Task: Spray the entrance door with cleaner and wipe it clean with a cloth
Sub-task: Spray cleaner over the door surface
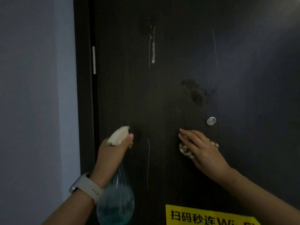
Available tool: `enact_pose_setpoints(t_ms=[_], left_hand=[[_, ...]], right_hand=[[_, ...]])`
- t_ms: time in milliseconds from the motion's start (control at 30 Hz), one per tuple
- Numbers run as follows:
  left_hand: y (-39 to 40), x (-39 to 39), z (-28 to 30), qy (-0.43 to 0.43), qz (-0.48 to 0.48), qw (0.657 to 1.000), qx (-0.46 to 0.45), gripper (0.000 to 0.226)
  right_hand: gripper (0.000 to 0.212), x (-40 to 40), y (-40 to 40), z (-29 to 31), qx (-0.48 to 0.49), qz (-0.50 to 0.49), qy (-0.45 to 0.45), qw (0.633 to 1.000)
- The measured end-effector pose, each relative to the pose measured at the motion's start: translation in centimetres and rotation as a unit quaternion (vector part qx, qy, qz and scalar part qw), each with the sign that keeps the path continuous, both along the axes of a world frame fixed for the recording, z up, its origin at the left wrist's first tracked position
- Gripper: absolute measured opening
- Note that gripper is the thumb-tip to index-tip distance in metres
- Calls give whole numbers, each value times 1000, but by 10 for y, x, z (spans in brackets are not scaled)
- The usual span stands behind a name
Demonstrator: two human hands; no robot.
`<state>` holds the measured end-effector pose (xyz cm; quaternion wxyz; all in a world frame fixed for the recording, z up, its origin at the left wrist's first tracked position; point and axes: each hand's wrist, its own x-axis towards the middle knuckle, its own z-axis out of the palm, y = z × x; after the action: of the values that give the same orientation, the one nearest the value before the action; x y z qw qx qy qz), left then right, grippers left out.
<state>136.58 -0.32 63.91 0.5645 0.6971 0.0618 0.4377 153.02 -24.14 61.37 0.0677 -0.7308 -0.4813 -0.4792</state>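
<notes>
Starting at the left edge, a plain bluish wall [35, 95] fills the view up to the dark door frame [82, 95], where a silver hinge [94, 60] sits in the gap between frame and door. The entrance door [170, 54] is dark wood-grain and takes up the rest of the scene. Near its lower left, the left hand [112, 151] grips the white trigger head of a spray bottle [116, 200], fingers curled round the neck and one fingertip out on the trigger; the nozzle points at the door, just off its surface. The clear bottle body hangs below the hand, holding blue liquid in its lower part. A pale watch [86, 186] is strapped round that wrist.

Toward the door's middle, a thin drip line [148, 163] runs down below hand height, and higher up white foamy streaks [153, 51] trail down the upper panel. A dark wet blotch [194, 92] spreads to the right of centre, with another faint streak [215, 51] above it.

Below the blotch, the right hand [201, 148] presses a patterned cloth [185, 150] flat against the door, fingers straight and laid over it, so most of the cloth is hidden under the palm. Just above and right of the fingertips sits a small round silver fitting [211, 121]. At the door's bottom edge of the view, a yellow sticker [211, 215] with black characters is partly cut off.
</notes>
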Motion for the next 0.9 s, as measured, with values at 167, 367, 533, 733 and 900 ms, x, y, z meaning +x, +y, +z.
enact_pose_setpoints(t_ms=[167,367,533,733,900], left_hand=[[-2,8,-33,60,35,998,3,18],[0,10,-47,78,34,996,-2,28],[-11,3,-39,41,17,999,18,26],[-39,3,11,-22,-28,999,36,17],[-83,20,85,-77,-79,993,36,23]], right_hand=[[91,9,-2,-10,-14,-7,27,1000],[87,7,-1,-10,-12,-11,27,1000],[89,3,-9,-2,-23,3,15,1000],[81,-3,-71,52,47,-5,-59,997],[74,15,-133,113,125,-45,-81,988]])
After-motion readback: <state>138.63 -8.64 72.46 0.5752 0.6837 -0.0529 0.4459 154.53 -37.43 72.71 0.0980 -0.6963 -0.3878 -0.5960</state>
